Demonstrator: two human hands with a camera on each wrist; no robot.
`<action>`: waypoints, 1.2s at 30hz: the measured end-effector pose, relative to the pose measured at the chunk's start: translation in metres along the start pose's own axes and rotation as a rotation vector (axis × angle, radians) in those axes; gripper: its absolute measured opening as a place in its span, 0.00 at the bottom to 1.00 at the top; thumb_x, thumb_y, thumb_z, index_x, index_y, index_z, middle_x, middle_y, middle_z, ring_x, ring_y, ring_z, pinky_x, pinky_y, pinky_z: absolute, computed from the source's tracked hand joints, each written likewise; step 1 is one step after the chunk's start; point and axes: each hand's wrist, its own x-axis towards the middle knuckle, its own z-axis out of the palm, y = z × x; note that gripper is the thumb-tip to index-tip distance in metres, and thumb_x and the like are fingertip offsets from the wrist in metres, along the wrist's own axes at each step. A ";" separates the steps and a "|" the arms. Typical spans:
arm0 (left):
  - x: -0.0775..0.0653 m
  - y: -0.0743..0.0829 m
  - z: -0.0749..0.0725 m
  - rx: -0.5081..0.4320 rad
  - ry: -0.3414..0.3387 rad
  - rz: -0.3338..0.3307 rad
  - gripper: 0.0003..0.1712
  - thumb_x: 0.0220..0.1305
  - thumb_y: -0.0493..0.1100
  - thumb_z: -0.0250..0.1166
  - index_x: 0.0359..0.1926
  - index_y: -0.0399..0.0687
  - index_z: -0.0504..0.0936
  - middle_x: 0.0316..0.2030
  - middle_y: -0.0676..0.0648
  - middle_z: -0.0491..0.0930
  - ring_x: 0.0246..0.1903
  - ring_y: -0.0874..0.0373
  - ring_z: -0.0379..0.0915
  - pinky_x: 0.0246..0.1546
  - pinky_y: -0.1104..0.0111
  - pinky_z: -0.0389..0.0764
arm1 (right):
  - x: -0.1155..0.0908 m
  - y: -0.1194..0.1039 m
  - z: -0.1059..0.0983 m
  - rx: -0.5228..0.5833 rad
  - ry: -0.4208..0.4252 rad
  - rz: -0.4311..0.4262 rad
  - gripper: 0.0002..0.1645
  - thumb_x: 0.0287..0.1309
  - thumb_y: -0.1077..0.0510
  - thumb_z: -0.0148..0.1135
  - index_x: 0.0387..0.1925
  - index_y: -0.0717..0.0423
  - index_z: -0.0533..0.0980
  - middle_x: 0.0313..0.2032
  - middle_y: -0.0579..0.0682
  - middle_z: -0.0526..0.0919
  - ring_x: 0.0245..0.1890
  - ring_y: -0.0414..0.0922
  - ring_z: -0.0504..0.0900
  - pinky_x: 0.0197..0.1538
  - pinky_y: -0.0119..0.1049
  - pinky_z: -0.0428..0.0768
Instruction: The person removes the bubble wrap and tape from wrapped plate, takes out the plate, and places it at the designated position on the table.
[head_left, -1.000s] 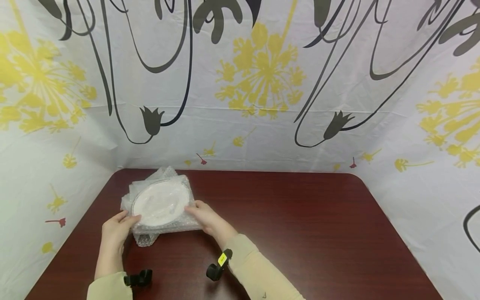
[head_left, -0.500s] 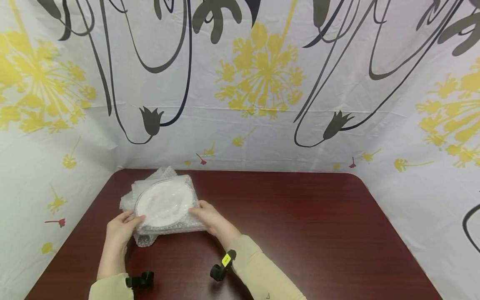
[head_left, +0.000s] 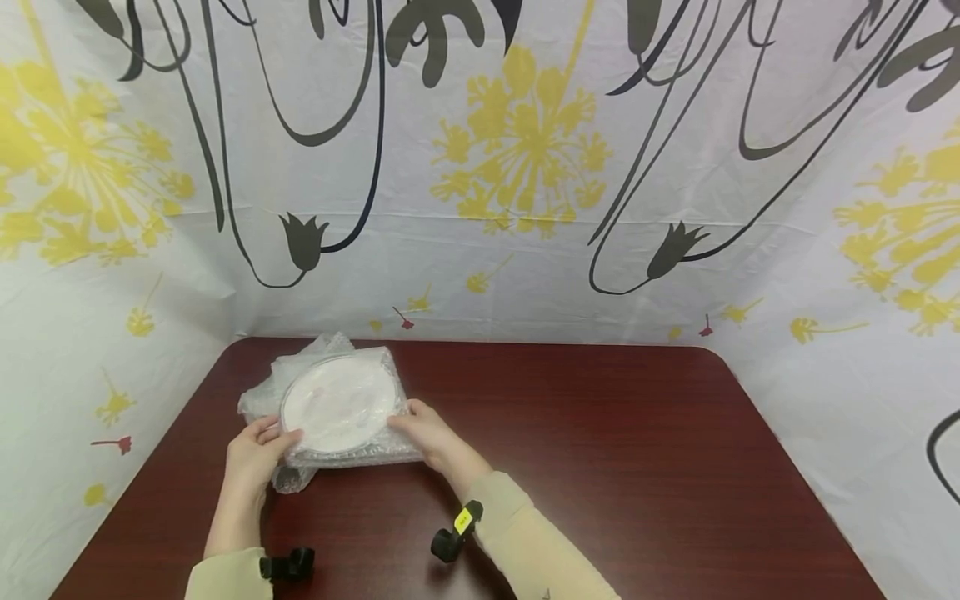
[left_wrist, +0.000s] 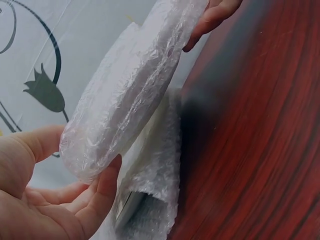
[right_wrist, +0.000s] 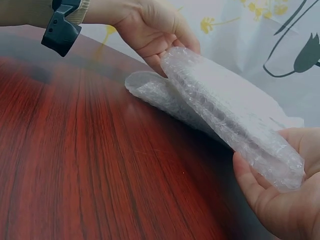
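Note:
Both hands hold a white round plate (head_left: pixel 341 404) in clear bubble wrap, tilted, at the table's left side. My left hand (head_left: pixel 255 454) pinches its left edge, thumb on the face and fingers beneath. At the opposite edge, my right hand (head_left: pixel 438 437) grips with thumb above and fingers below. Under the plate, a second bubble-wrapped bundle (left_wrist: pixel 152 205) lies on the table; in the left wrist view a thin rim shows inside its open end. The right wrist view has the held plate (right_wrist: pixel 225 105) raised over this bundle, most of which is hidden from the head camera.
The dark red wooden table (head_left: pixel 600 450) stretches away to the right. White cloth (head_left: pixel 487 292) with yellow and grey flower prints hangs along its back and sides. A black camera mount (head_left: pixel 288 565) sits on the left wrist, another mount (head_left: pixel 456 533) on the right.
Both hands have shifted slightly to the right, carrying the wrapped plate with them. The bundle beneath stays where it was, and more of its wrap shows at the left.

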 end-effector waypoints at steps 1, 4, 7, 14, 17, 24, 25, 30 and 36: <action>0.000 0.000 0.001 0.000 -0.002 0.002 0.42 0.65 0.46 0.63 0.71 0.32 0.55 0.62 0.30 0.63 0.58 0.43 0.63 0.45 0.68 0.73 | 0.000 0.000 -0.001 0.003 0.002 -0.001 0.19 0.56 0.59 0.63 0.48 0.64 0.73 0.41 0.52 0.77 0.40 0.45 0.74 0.46 0.38 0.73; -0.001 0.002 0.005 -0.012 -0.009 0.013 0.42 0.65 0.45 0.63 0.71 0.32 0.54 0.62 0.29 0.62 0.59 0.40 0.61 0.52 0.57 0.69 | -0.001 0.000 -0.005 0.009 0.009 0.002 0.19 0.57 0.59 0.62 0.48 0.64 0.73 0.41 0.51 0.76 0.38 0.44 0.74 0.43 0.35 0.73; -0.001 0.003 0.009 -0.007 0.000 0.023 0.41 0.64 0.43 0.63 0.70 0.31 0.55 0.61 0.29 0.63 0.57 0.41 0.63 0.48 0.64 0.71 | -0.002 -0.001 -0.008 0.005 0.015 0.002 0.19 0.57 0.60 0.62 0.49 0.64 0.73 0.42 0.52 0.77 0.38 0.44 0.73 0.43 0.36 0.74; -0.002 0.004 0.015 0.005 -0.012 0.029 0.39 0.64 0.44 0.63 0.70 0.32 0.56 0.60 0.30 0.65 0.55 0.43 0.65 0.45 0.64 0.71 | -0.006 -0.001 -0.017 0.006 0.020 0.009 0.17 0.57 0.59 0.63 0.47 0.62 0.73 0.41 0.52 0.77 0.39 0.45 0.73 0.45 0.38 0.73; -0.003 0.005 0.018 0.003 -0.025 0.030 0.39 0.64 0.44 0.63 0.70 0.33 0.56 0.60 0.30 0.65 0.54 0.44 0.66 0.43 0.65 0.72 | -0.009 -0.003 -0.022 0.001 0.021 0.006 0.17 0.57 0.59 0.62 0.47 0.62 0.73 0.41 0.52 0.77 0.39 0.45 0.74 0.44 0.38 0.73; -0.006 0.008 0.028 -0.020 -0.029 0.045 0.39 0.64 0.41 0.64 0.69 0.31 0.57 0.57 0.31 0.66 0.38 0.60 0.70 0.34 0.74 0.73 | -0.015 -0.007 -0.033 0.002 0.030 0.002 0.18 0.57 0.59 0.63 0.47 0.63 0.73 0.40 0.52 0.76 0.37 0.45 0.73 0.40 0.36 0.73; -0.006 0.008 0.029 -0.027 -0.030 0.047 0.38 0.64 0.41 0.64 0.69 0.31 0.57 0.57 0.31 0.67 0.37 0.62 0.70 0.33 0.75 0.73 | -0.016 -0.007 -0.035 0.003 0.032 0.001 0.18 0.57 0.59 0.63 0.47 0.63 0.73 0.40 0.52 0.76 0.37 0.45 0.73 0.40 0.35 0.73; -0.009 0.010 0.037 -0.055 -0.031 0.066 0.37 0.63 0.39 0.64 0.68 0.31 0.58 0.56 0.32 0.68 0.33 0.65 0.70 0.32 0.75 0.74 | -0.023 -0.008 -0.043 0.015 0.039 0.002 0.18 0.57 0.60 0.62 0.47 0.64 0.72 0.40 0.53 0.76 0.36 0.45 0.74 0.39 0.35 0.74; -0.015 0.014 0.043 -0.029 -0.034 0.082 0.36 0.63 0.41 0.64 0.67 0.32 0.60 0.56 0.32 0.68 0.41 0.56 0.70 0.36 0.72 0.73 | -0.032 -0.007 -0.050 0.020 0.048 -0.004 0.17 0.56 0.60 0.62 0.46 0.64 0.73 0.39 0.53 0.76 0.36 0.44 0.74 0.39 0.35 0.74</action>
